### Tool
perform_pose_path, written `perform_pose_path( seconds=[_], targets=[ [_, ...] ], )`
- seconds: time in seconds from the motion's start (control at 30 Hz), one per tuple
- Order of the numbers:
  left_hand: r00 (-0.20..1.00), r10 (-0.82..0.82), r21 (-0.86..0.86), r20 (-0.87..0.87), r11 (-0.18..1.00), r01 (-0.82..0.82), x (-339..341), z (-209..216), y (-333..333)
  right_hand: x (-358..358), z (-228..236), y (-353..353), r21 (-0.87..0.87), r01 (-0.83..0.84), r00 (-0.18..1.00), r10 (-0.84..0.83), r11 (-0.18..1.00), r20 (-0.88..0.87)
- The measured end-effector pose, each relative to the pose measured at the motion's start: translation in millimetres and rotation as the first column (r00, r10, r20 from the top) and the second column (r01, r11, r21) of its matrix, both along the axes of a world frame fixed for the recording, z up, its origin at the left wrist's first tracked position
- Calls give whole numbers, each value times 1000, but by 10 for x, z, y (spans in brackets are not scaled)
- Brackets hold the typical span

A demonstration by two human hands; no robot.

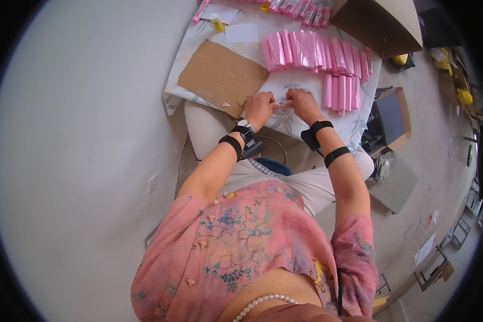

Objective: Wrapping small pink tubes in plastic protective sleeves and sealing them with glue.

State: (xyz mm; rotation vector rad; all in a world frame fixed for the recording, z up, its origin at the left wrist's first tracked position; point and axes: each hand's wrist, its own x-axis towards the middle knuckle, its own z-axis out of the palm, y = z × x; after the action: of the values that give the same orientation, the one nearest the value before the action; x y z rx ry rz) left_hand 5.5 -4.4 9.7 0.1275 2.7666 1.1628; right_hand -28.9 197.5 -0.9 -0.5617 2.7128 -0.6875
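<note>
While the left hand (259, 107) and right hand (304, 103) pinch a small pale strip (284, 102) between their fingertips at the near edge of the leaf-patterned tablecloth (284, 86), much looks finished. Beyond the strip lie rows of glossy pink folded packets (311, 51), with a brown cardboard sheet (221, 75) to its left.

It looked like a home packing corner: the cloth-covered worktop (198, 80) bore pink packets (311, 51), with open cardboard boxes (394, 115) beside it on the floor.

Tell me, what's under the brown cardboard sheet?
The brown cardboard sheet lies on a leaf-patterned cloth covering the table. The cloth shows all around it; whatever lies directly beneath the sheet is covered.
</note>
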Motion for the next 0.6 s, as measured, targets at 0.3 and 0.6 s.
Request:
perform_pose_path(
  seconds=[0.3,0.6],
  targets=[
    [994,-2,20,-114,1000,4,-50,-83,9,-30,-34,18,-17,13,999,-14,1000,-48],
    [997,-51,26,52,998,50,-139,-88,-35,-169,-102,17,-19,-16,999,15,1000,-37]
  ],
)
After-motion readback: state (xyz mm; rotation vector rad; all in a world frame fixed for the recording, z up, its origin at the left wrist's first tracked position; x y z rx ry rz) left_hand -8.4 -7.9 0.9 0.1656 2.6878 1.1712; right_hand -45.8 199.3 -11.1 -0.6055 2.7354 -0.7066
